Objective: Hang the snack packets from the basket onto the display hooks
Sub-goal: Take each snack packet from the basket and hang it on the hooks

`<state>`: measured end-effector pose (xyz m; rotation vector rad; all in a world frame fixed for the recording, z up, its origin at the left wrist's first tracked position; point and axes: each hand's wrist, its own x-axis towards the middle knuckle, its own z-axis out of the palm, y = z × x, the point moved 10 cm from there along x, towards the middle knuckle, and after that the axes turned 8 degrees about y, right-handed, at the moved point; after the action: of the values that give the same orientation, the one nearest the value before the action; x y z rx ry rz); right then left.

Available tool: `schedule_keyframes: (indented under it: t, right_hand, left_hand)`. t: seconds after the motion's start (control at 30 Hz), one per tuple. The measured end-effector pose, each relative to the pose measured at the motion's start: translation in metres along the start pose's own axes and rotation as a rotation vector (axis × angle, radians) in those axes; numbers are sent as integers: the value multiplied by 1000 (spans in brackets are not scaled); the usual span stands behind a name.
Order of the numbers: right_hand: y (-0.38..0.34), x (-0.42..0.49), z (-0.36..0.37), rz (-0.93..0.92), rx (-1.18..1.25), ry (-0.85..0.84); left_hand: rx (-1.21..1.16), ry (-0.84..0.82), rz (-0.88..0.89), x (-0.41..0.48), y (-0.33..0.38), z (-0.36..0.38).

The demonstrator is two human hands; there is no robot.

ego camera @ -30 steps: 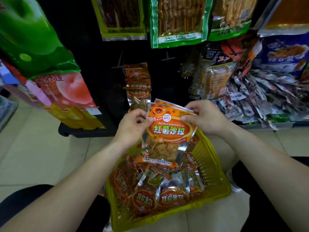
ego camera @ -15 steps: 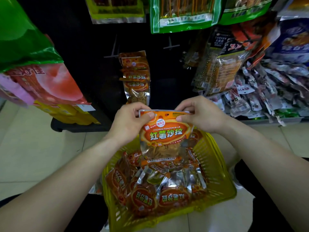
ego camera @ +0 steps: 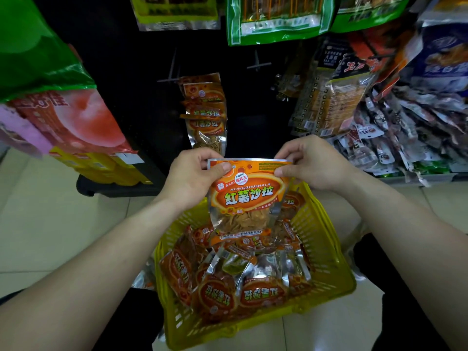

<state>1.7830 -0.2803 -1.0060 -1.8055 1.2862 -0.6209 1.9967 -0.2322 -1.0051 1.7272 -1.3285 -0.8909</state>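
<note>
The left hand (ego camera: pixel 192 181) pinches the top left corner of the orange snack packet (ego camera: pixel 247 196), thumb on the front and the other fingers curled behind. A second ago that packet sat tilted, with the edge of another fanned out behind it. Now its top edge is level, its face is square to the camera, and no second edge shows. It hangs upright in the air over the far edge of the yellow basket (ego camera: pixel 329 249); whether its lower edge touches the packets lying there I cannot tell. The right hand (ego camera: pixel 311 163) pinches the top right corner the same way, thumb in front.

Beyond the hands, on the black display, matching hung packets (ego camera: pixel 205 110) dangle from one hook, and a bare hook (ego camera: pixel 257 63) stands to their right. Squared up like this, the packet looks ready to go to a hook. Many packets remain in the basket.
</note>
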Motion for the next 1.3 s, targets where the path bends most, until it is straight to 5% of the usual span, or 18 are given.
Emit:
schedule_keyframes:
  t: [0.9, 1.3]
  right_hand:
    - [6, 6, 8, -10, -71, -20]
    - [-33, -4, 66, -136, -445, -143]
  left_hand:
    - [60, -18, 42, 5, -8, 1]
    - [210, 0, 173, -11, 0, -1]
